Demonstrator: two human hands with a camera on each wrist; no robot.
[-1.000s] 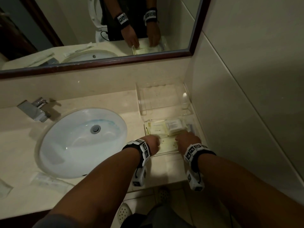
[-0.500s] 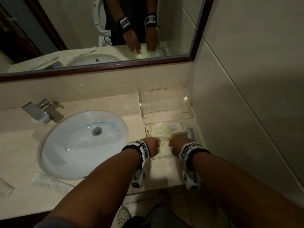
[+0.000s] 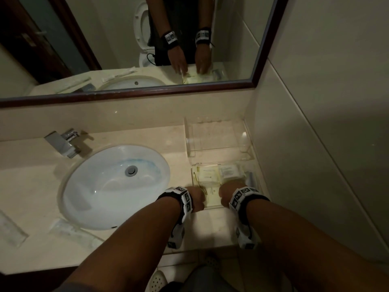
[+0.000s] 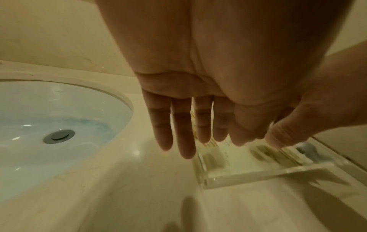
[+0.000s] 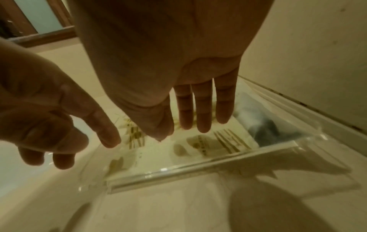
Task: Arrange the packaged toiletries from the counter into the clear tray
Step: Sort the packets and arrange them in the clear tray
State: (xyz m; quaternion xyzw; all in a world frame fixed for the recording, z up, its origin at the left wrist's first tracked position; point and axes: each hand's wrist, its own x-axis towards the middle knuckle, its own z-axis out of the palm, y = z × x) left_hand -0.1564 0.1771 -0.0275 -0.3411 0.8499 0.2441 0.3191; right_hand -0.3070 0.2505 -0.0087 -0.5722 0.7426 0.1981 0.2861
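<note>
A shallow clear tray (image 3: 212,207) lies on the counter by the right wall. Flat cream packets with gold print (image 3: 208,175) fill it, with a small white packet (image 3: 229,171) and a dark blue item (image 5: 274,130) at its right end. My left hand (image 3: 195,197) hangs over the tray's near left corner, fingers straight and holding nothing (image 4: 184,133). Beside it, my right hand (image 3: 229,192) hovers just above the cream packets (image 5: 218,144), fingers (image 5: 202,109) also straight and apart from them. The tray's front rim (image 5: 198,169) shows below both hands.
A second clear tray (image 3: 244,157) stands behind the first, against the backsplash. The white sink (image 3: 105,186) and chrome faucet (image 3: 63,142) lie to the left. Wrapped packets (image 3: 69,228) rest on the counter in front of the sink. The wall closes the right side.
My right hand has shifted a little left, closer to the left hand, over the tray's near end. The left hand has hardly moved.
</note>
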